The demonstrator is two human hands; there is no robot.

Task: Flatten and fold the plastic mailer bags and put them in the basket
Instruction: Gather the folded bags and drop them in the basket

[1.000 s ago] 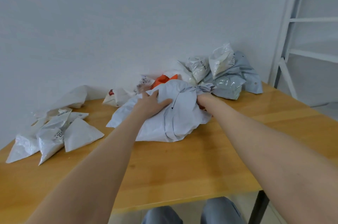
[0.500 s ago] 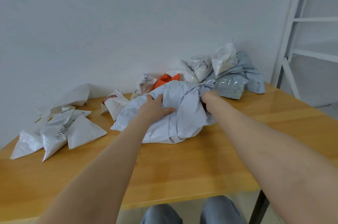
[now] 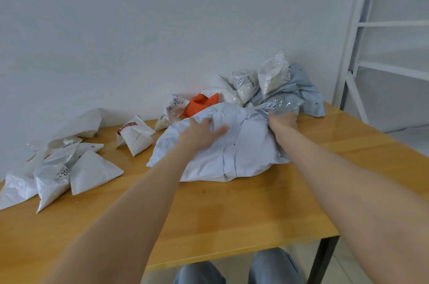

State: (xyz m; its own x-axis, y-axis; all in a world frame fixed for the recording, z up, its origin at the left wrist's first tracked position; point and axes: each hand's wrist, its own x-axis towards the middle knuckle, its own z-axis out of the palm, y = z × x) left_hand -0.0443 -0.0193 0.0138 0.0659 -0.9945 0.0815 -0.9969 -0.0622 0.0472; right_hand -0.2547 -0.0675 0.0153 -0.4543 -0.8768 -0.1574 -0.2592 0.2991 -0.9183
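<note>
A large crumpled pale grey mailer bag (image 3: 243,153) lies in the middle of the wooden table (image 3: 232,218). My left hand (image 3: 202,131) rests on its upper left part with fingers spread over the plastic. My right hand (image 3: 282,119) grips the bunched right end of the same bag. Behind it a heap of unfolded bags (image 3: 274,84) leans on the wall, with an orange bag (image 3: 202,102) among them. Several bags folded into triangles (image 3: 90,170) lie at the left. No basket is in view.
A white folded bag with a red mark (image 3: 135,136) sits left of the big bag. A white metal frame (image 3: 362,35) stands at the right beyond the table edge. My knees (image 3: 239,269) show under the table's front edge.
My left hand has slid a little up and right across the bag. My right hand has kept its hold on the bunched end, and the bag has shifted slightly back.
</note>
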